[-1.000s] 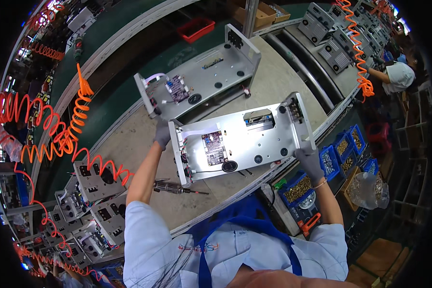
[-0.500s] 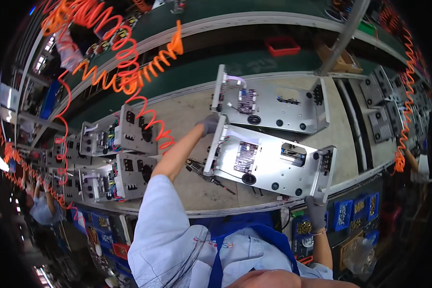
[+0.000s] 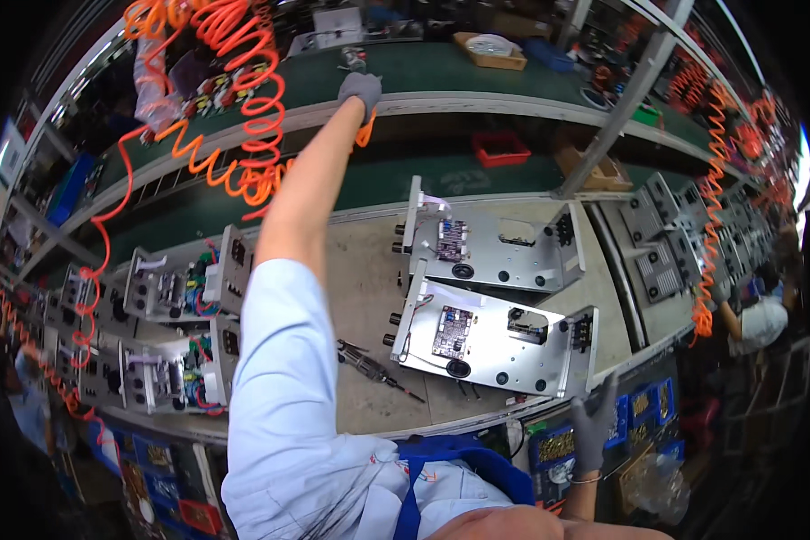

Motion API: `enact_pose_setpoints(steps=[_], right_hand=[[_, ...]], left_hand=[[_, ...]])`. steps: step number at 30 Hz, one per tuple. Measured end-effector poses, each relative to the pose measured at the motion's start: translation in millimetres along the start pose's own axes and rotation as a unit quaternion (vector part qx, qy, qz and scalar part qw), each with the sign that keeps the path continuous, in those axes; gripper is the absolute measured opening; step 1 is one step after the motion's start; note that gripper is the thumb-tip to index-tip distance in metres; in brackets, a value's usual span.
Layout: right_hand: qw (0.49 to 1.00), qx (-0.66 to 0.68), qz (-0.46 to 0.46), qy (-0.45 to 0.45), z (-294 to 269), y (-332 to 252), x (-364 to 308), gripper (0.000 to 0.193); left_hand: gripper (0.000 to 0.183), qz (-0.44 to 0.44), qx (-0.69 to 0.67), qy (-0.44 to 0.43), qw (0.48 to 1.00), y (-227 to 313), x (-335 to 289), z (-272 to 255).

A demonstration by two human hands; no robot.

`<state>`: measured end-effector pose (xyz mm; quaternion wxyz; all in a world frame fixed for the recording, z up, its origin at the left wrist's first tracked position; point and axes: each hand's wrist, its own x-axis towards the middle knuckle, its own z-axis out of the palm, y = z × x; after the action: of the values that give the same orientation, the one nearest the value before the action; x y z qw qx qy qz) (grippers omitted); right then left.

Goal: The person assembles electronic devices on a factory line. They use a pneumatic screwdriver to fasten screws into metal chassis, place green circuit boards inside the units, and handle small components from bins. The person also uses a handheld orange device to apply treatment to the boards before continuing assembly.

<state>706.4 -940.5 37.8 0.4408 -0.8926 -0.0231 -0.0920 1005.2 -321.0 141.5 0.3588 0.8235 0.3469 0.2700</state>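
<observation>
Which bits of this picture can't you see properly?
- Head view: how the left hand meets the tool; the gloved fingers cover that spot.
- Head view: the right end of the nearer machine on the left; the light-blue sleeve hides it.
- Head view: exact shapes of the brass-coloured pieces; too small.
- Head view: what's in the clear plastic bag; blurry and crumpled.

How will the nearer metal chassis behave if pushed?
The nearer metal chassis is probably stiff, given its upright end panels. Sitting broad and low, it should resist tipping. Its exposed circuit board looks fragile; pressing there may damage it.
</observation>
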Motion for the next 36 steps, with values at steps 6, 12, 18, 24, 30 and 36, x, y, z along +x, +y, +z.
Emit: enact_pose_setpoints(steps=[6, 12, 18, 24, 30, 36], right_hand=[[0.993, 0.038, -0.106, -0.040, 5, -116, 39, 0.075], [0.914, 0.116, -0.389, 0.000, 28, -216, 110, 0.074], [0.628, 0.440, -0.136, -0.627, -19, -160, 30, 0.054], [0.688, 0.458, -0.018, -0.562, -60, -53, -35, 0.057], [0.989, -0.022, -0.101, -0.109, -175, 72, -59, 0.045], [0.968, -0.112, -0.179, -0.135, -192, 88, -109, 0.046]], left_hand=[[0.033, 0.362, 0.056, -0.139, 0.920, 126, -118, -122], [0.009, 0.727, 0.136, -0.043, 0.672, 221, -287, -250], [0.015, 0.719, 0.068, -0.254, 0.644, 228, -352, -191], [0.030, 0.692, 0.009, -0.348, 0.633, 243, -406, -136], [0.043, 0.636, -0.131, -0.436, 0.623, 192, -571, -76], [0.051, 0.544, 0.031, -0.625, 0.560, 11, -768, 87]])
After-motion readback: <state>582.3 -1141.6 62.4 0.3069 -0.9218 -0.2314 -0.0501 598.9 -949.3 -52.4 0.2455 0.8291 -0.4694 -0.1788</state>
